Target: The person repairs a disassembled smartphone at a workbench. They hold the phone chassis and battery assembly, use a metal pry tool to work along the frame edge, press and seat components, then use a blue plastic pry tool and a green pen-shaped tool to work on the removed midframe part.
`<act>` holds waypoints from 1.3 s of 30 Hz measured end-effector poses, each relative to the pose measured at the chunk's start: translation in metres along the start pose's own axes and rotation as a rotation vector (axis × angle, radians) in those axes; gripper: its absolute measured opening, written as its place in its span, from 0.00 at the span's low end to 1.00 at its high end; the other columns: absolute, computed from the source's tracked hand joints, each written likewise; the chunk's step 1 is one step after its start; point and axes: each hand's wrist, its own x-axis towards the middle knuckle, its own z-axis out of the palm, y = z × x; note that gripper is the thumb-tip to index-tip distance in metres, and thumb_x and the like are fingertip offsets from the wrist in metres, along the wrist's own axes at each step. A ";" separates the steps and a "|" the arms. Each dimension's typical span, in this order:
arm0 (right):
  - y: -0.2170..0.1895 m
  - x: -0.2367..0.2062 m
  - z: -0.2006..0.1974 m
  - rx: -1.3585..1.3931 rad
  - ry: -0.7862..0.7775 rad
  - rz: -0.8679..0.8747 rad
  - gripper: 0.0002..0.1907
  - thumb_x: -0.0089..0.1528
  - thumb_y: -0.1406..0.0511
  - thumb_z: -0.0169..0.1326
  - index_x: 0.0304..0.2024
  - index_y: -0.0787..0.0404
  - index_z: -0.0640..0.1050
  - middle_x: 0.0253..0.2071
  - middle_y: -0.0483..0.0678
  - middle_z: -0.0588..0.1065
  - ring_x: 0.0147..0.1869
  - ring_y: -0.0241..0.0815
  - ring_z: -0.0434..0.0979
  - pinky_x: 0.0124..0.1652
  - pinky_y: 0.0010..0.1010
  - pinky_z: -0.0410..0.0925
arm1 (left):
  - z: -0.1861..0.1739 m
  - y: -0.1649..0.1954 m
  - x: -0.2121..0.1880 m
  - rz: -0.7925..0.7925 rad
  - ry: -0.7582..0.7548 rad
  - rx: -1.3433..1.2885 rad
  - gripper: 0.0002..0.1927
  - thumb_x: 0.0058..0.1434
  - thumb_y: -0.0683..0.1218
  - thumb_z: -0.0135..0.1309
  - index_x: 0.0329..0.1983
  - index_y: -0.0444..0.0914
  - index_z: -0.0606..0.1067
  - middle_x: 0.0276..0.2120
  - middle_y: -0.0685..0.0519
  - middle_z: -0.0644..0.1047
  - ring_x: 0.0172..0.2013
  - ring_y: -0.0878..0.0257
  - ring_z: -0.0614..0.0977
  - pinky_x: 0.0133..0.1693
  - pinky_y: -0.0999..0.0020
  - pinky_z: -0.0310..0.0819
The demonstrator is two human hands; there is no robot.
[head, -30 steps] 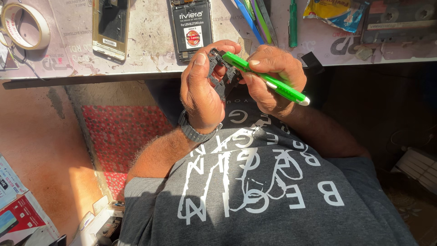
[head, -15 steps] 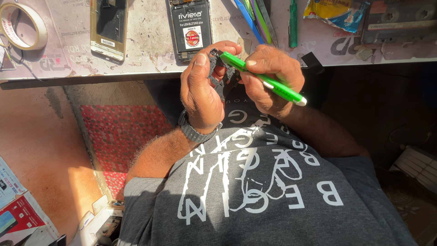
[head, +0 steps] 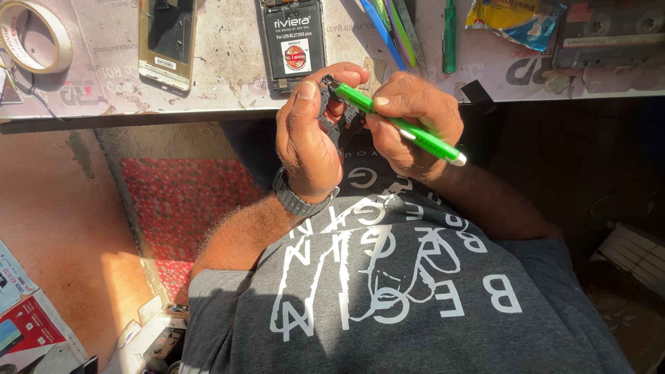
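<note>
Left hand (head: 305, 142): fingers curled round a small black part (head: 331, 111), held just off the table (head: 228, 90) edge.
Right hand (head: 414, 114): fingers closed on a green tool (head: 409, 130), tip against the part.
Table: battery (head: 294, 45), opened phone (head: 166, 41), tape roll (head: 34, 36).
Floor: red mat (head: 187, 208).

Tape roll (head: 31, 36) on bench (head: 228, 93) far left; two phones (head: 166, 41) right of it; hands (head: 367, 131) before bench edge, possibly clear of it.
</note>
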 end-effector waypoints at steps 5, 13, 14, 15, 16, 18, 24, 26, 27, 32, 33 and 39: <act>0.001 -0.001 0.000 0.052 0.021 0.027 0.11 0.69 0.74 0.55 0.52 0.65 0.71 0.38 0.53 0.75 0.35 0.38 0.76 0.35 0.26 0.71 | -0.001 -0.001 -0.001 -0.016 0.010 0.007 0.26 0.80 0.54 0.33 0.51 0.31 0.77 0.50 0.46 0.79 0.48 0.66 0.78 0.54 0.72 0.71; 0.001 0.000 0.000 0.033 0.015 0.012 0.11 0.68 0.74 0.55 0.51 0.65 0.71 0.37 0.54 0.75 0.34 0.40 0.76 0.35 0.27 0.70 | -0.001 0.000 -0.002 -0.022 0.010 0.020 0.26 0.81 0.54 0.34 0.50 0.31 0.77 0.50 0.47 0.79 0.47 0.68 0.77 0.51 0.74 0.70; 0.001 0.000 0.000 0.043 0.016 0.030 0.10 0.68 0.75 0.54 0.51 0.65 0.71 0.37 0.54 0.75 0.34 0.39 0.76 0.35 0.27 0.71 | -0.001 0.001 -0.003 -0.035 0.014 0.022 0.26 0.80 0.54 0.34 0.50 0.31 0.77 0.50 0.47 0.79 0.47 0.68 0.76 0.50 0.75 0.69; 0.001 0.000 0.000 0.055 0.017 0.042 0.10 0.69 0.75 0.54 0.51 0.65 0.71 0.37 0.54 0.75 0.34 0.39 0.76 0.35 0.26 0.72 | -0.001 0.001 -0.004 -0.042 0.016 0.025 0.26 0.80 0.54 0.34 0.50 0.31 0.77 0.51 0.47 0.79 0.46 0.68 0.76 0.49 0.75 0.69; 0.001 0.000 0.000 0.069 0.024 0.044 0.10 0.69 0.75 0.54 0.51 0.65 0.71 0.37 0.54 0.74 0.34 0.39 0.76 0.34 0.26 0.72 | -0.002 0.001 -0.003 -0.044 0.016 0.029 0.26 0.80 0.54 0.34 0.50 0.30 0.77 0.51 0.46 0.79 0.45 0.69 0.76 0.48 0.75 0.68; 0.001 -0.001 0.000 0.099 0.039 0.063 0.09 0.69 0.74 0.54 0.51 0.65 0.71 0.37 0.53 0.74 0.34 0.38 0.75 0.34 0.26 0.73 | -0.003 0.001 -0.002 -0.038 0.006 0.024 0.26 0.80 0.54 0.34 0.49 0.31 0.77 0.51 0.46 0.79 0.45 0.69 0.76 0.48 0.75 0.68; 0.003 -0.003 0.000 0.070 0.050 0.062 0.10 0.70 0.75 0.54 0.52 0.65 0.71 0.38 0.54 0.74 0.35 0.38 0.76 0.35 0.26 0.72 | -0.002 -0.002 0.000 -0.025 -0.008 0.008 0.26 0.81 0.54 0.33 0.50 0.30 0.77 0.51 0.46 0.79 0.46 0.68 0.76 0.50 0.74 0.69; 0.005 -0.002 0.000 0.048 0.026 0.026 0.10 0.68 0.75 0.54 0.51 0.66 0.71 0.38 0.54 0.75 0.34 0.38 0.76 0.34 0.26 0.70 | -0.002 -0.001 0.000 -0.020 -0.005 0.027 0.27 0.81 0.54 0.33 0.50 0.30 0.77 0.51 0.46 0.79 0.45 0.68 0.75 0.49 0.74 0.69; 0.005 -0.002 0.000 0.038 0.015 0.008 0.10 0.67 0.75 0.55 0.51 0.66 0.71 0.37 0.54 0.75 0.34 0.38 0.76 0.34 0.26 0.69 | -0.002 0.000 -0.001 -0.019 0.000 0.047 0.27 0.81 0.54 0.33 0.50 0.30 0.77 0.51 0.45 0.79 0.44 0.68 0.75 0.48 0.74 0.68; 0.005 0.001 0.001 0.062 0.034 0.009 0.10 0.68 0.75 0.55 0.51 0.66 0.71 0.38 0.54 0.75 0.34 0.39 0.75 0.34 0.27 0.69 | -0.001 0.000 0.000 -0.014 0.003 0.019 0.26 0.80 0.54 0.33 0.52 0.30 0.77 0.51 0.45 0.79 0.46 0.66 0.77 0.51 0.72 0.70; 0.004 0.001 0.000 0.057 0.023 0.003 0.11 0.67 0.75 0.55 0.51 0.66 0.71 0.37 0.53 0.75 0.34 0.39 0.75 0.35 0.27 0.68 | -0.001 0.001 0.000 -0.023 -0.002 0.022 0.26 0.80 0.54 0.33 0.51 0.30 0.77 0.51 0.44 0.79 0.45 0.66 0.76 0.50 0.72 0.69; -0.006 0.001 -0.003 0.003 -0.081 0.036 0.13 0.66 0.76 0.57 0.52 0.64 0.71 0.37 0.52 0.76 0.34 0.40 0.77 0.36 0.28 0.68 | -0.008 0.007 -0.017 -0.094 -0.009 -0.081 0.26 0.80 0.54 0.35 0.53 0.28 0.76 0.52 0.43 0.79 0.47 0.65 0.75 0.54 0.71 0.69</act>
